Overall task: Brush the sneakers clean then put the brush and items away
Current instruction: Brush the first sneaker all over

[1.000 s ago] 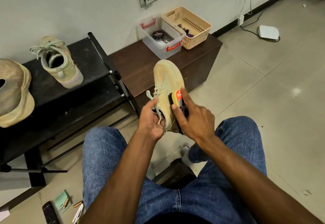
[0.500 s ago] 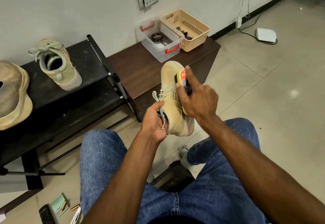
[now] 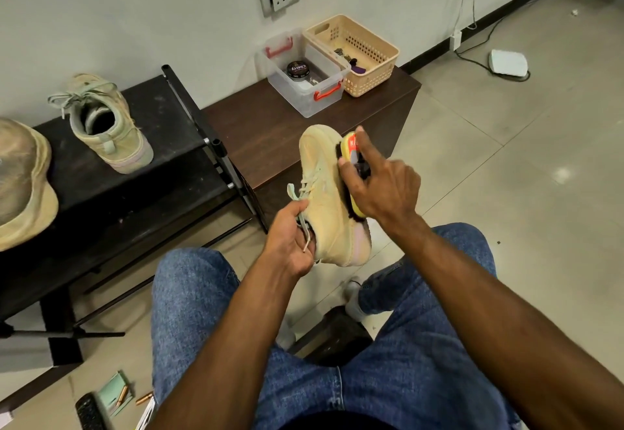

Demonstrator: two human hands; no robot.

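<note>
since a moment ago the right hand (image 3: 381, 186) has slid the yellow brush (image 3: 351, 159) up the shoe's side toward the toe. its fingers curl round the brush, bristles on the tan sneaker (image 3: 324, 200). the left hand (image 3: 290, 240) grips the sneaker's opening above the knees, and the other sneaker (image 3: 104, 126) sits on the black rack (image 3: 162, 159).

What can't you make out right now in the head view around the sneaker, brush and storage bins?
- Brush: bristle contact is mostly hidden by the right hand.
- Held sneaker: sole faces away; the opening is covered by the left hand.
- Beige basket: the small dark items inside are too small to identify.
- Hat: cut off by the left edge.
- Clear bin: a white item beside the tin is unclear.
</note>
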